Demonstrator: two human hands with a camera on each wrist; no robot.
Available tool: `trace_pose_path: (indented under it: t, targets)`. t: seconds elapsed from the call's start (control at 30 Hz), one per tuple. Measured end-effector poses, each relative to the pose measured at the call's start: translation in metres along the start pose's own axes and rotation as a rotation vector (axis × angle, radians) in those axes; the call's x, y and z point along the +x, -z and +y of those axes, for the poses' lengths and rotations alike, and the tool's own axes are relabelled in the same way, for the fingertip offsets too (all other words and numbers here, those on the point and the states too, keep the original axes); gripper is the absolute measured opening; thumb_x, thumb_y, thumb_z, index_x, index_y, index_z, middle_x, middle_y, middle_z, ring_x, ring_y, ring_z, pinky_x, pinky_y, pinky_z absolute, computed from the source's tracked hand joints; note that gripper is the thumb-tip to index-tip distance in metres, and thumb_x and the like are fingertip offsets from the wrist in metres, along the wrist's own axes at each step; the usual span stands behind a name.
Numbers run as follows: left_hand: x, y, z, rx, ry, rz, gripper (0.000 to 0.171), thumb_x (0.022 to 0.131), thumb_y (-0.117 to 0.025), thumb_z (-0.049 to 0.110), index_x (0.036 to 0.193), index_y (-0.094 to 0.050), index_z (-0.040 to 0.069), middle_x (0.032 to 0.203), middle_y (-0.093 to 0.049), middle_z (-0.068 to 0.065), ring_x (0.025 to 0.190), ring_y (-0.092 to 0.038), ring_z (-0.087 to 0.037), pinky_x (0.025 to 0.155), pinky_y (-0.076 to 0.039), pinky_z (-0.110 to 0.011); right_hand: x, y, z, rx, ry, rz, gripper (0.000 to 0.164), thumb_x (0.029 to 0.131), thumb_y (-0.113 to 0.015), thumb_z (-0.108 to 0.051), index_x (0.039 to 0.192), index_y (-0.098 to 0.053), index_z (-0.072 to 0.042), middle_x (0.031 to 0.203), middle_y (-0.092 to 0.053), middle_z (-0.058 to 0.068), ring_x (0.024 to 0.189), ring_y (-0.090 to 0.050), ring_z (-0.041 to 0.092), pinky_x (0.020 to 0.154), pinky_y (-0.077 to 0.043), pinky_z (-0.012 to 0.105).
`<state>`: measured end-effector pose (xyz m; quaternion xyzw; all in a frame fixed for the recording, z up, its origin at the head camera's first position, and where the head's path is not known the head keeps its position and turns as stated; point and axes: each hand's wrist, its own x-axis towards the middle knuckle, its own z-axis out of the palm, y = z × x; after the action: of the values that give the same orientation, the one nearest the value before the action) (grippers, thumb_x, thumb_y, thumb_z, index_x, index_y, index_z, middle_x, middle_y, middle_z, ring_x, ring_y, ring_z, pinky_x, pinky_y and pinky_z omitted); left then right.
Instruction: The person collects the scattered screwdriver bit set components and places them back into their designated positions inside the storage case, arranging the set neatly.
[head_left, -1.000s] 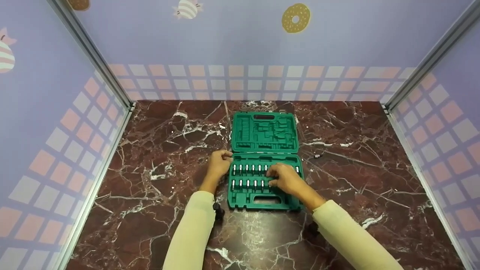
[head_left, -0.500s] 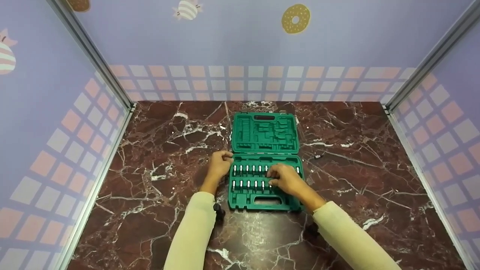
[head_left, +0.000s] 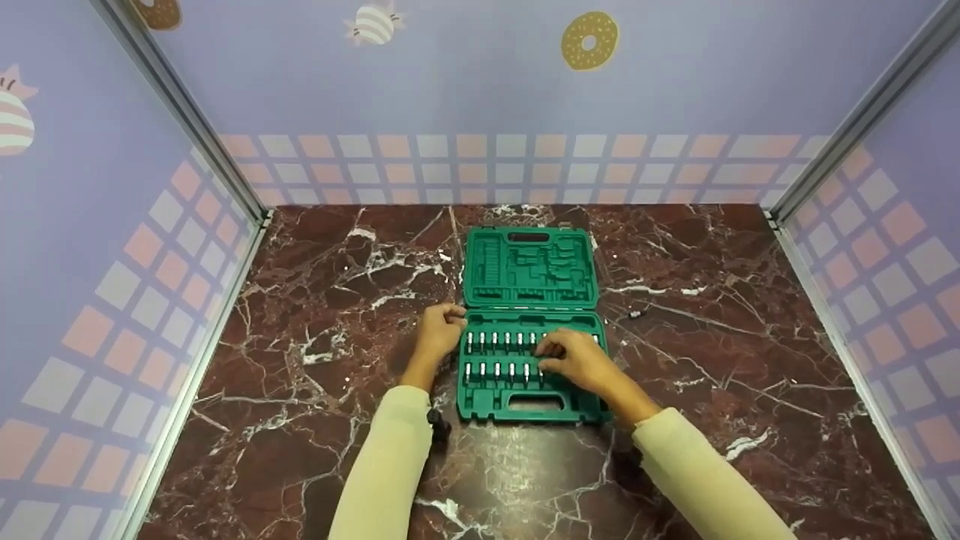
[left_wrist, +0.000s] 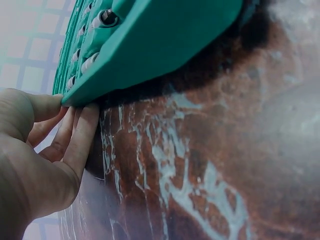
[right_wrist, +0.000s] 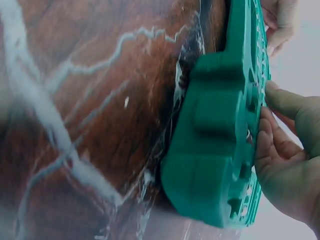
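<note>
A green tool case (head_left: 529,319) lies unfolded on the table, with two rows of chrome bit sockets (head_left: 497,371) in its near half. At the case's left side my left hand (head_left: 437,328) holds the edge, thumb on the rim and fingers against the outer side in the left wrist view. My right hand (head_left: 576,358) is over the right part of the socket rows, its fingers bent and touching the tray. Whatever lies under those fingertips is hidden. In the right wrist view the case (right_wrist: 215,120) shows edge-on beside the right hand (right_wrist: 290,160).
One loose bit socket (head_left: 637,313) lies on the table right of the case. The empty moulded lid (head_left: 529,266) rests flat behind the tray. Patterned walls (head_left: 495,90) enclose the brown marbled table (head_left: 337,450) on the left, right and back.
The right fingers have shifted slightly right, showing another bit socket at the right of the lower row. The left hand has stayed at the case edge.
</note>
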<state>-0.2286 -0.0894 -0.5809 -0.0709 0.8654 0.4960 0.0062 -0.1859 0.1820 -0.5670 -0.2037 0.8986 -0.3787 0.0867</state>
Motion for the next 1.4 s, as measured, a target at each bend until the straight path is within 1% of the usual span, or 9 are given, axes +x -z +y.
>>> trace_pose_path:
  t: [0.13, 0.3, 0.47, 0.73, 0.93, 1.07, 1.23, 1.3, 1.4]
  targets:
    - [0.000, 0.000, -0.001, -0.002, 0.006, -0.001, 0.018, 0.095, -0.066, 0.002, 0.109, -0.078, 0.003, 0.105, -0.076, -0.014, 0.094, -0.069, -0.030, 0.082, -0.056, -0.045, -0.002, 0.005, 0.005, 0.037, 0.019, 0.015, 0.011, 0.091, -0.079, -0.015, 0.101, -0.076, -0.011, 0.099, -0.073, 0.005, 0.089, -0.069, 0.018, 0.078, -0.057, 0.036]
    - [0.002, 0.000, -0.001, -0.010, 0.000, -0.005, 0.018, 0.095, -0.066, 0.002, 0.108, -0.078, 0.003, 0.106, -0.075, -0.015, 0.096, -0.069, -0.031, 0.083, -0.056, -0.045, -0.005, 0.013, 0.012, 0.045, 0.034, 0.087, 0.011, 0.093, -0.078, -0.016, 0.103, -0.077, -0.011, 0.102, -0.075, 0.004, 0.089, -0.070, 0.017, 0.078, -0.057, 0.035]
    - [0.002, 0.000, -0.001, 0.016, 0.002, 0.000, 0.018, 0.095, -0.066, 0.003, 0.108, -0.079, 0.004, 0.105, -0.076, -0.014, 0.096, -0.070, -0.030, 0.084, -0.056, -0.045, -0.008, 0.024, 0.017, 0.039, 0.009, 0.160, 0.014, 0.092, -0.078, -0.016, 0.105, -0.078, -0.011, 0.105, -0.076, 0.005, 0.091, -0.070, 0.018, 0.079, -0.056, 0.034]
    - [0.000, 0.001, 0.000, 0.009, 0.006, -0.011, 0.018, 0.097, -0.066, 0.003, 0.109, -0.078, 0.005, 0.106, -0.075, -0.014, 0.096, -0.069, -0.030, 0.082, -0.055, -0.044, -0.011, 0.044, 0.026, 0.096, -0.053, 0.218, 0.020, 0.092, -0.079, -0.017, 0.110, -0.077, -0.009, 0.106, -0.077, 0.007, 0.091, -0.071, 0.021, 0.079, -0.056, 0.035]
    - [0.001, 0.000, 0.000, 0.010, 0.015, -0.005, 0.019, 0.096, -0.065, 0.002, 0.110, -0.078, 0.004, 0.106, -0.075, -0.015, 0.094, -0.069, -0.030, 0.081, -0.055, -0.043, -0.014, 0.057, 0.039, 0.146, -0.056, 0.348, 0.021, 0.090, -0.080, -0.009, 0.110, -0.075, -0.004, 0.105, -0.076, 0.012, 0.091, -0.069, 0.022, 0.080, -0.054, 0.023]
    - [0.001, 0.000, 0.000, 0.009, 0.013, -0.006, 0.019, 0.095, -0.066, 0.002, 0.110, -0.078, 0.003, 0.107, -0.075, -0.016, 0.095, -0.069, -0.030, 0.081, -0.055, -0.043, -0.015, 0.066, 0.052, 0.176, -0.061, 0.443, 0.022, 0.090, -0.079, -0.005, 0.112, -0.074, -0.002, 0.105, -0.076, 0.016, 0.091, -0.067, 0.014, 0.077, -0.052, 0.016]
    - [0.001, 0.000, 0.000, 0.023, 0.011, 0.000, 0.018, 0.095, -0.067, 0.003, 0.108, -0.079, 0.004, 0.106, -0.077, -0.014, 0.094, -0.070, -0.030, 0.083, -0.056, -0.044, -0.019, 0.074, 0.070, 0.173, -0.113, 0.494, 0.025, 0.092, -0.077, -0.008, 0.117, -0.073, -0.002, 0.109, -0.075, 0.016, 0.093, -0.067, 0.009, 0.077, -0.050, 0.012]
    - [0.002, 0.000, -0.001, 0.025, 0.009, 0.002, 0.018, 0.094, -0.067, 0.003, 0.108, -0.079, 0.004, 0.105, -0.077, -0.014, 0.094, -0.071, -0.029, 0.083, -0.056, -0.044, -0.021, 0.077, 0.075, 0.132, -0.136, 0.492, 0.028, 0.093, -0.078, -0.010, 0.119, -0.073, -0.003, 0.112, -0.075, 0.015, 0.095, -0.068, 0.017, 0.079, -0.051, 0.017]
    - [0.002, 0.000, -0.001, 0.016, 0.012, 0.002, 0.019, 0.094, -0.067, 0.003, 0.108, -0.079, 0.004, 0.105, -0.077, -0.014, 0.094, -0.071, -0.030, 0.084, -0.056, -0.044, -0.022, 0.081, 0.082, 0.065, -0.153, 0.480, 0.031, 0.092, -0.078, -0.011, 0.122, -0.072, -0.005, 0.118, -0.073, 0.017, 0.100, -0.067, 0.032, 0.086, -0.053, 0.035]
